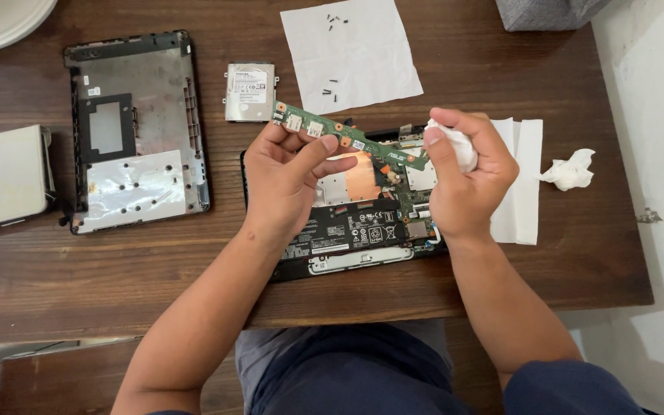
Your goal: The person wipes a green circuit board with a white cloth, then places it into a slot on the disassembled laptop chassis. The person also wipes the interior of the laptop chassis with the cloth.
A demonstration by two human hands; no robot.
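Board (351, 138), a narrow green strip, sat mid-frame above the open laptop (347, 230), pinched in the left hand (290, 180). The right hand (466, 173) pressed a wadded tissue (455, 146) to its end, probably touching. Screws (332, 23) lay on paper (347, 54) at top.

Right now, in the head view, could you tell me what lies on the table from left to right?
White box → removed laptop bottom cover → hard drive → left hand holding the green circuit board → right hand clutching a white tissue → crumpled tissue.
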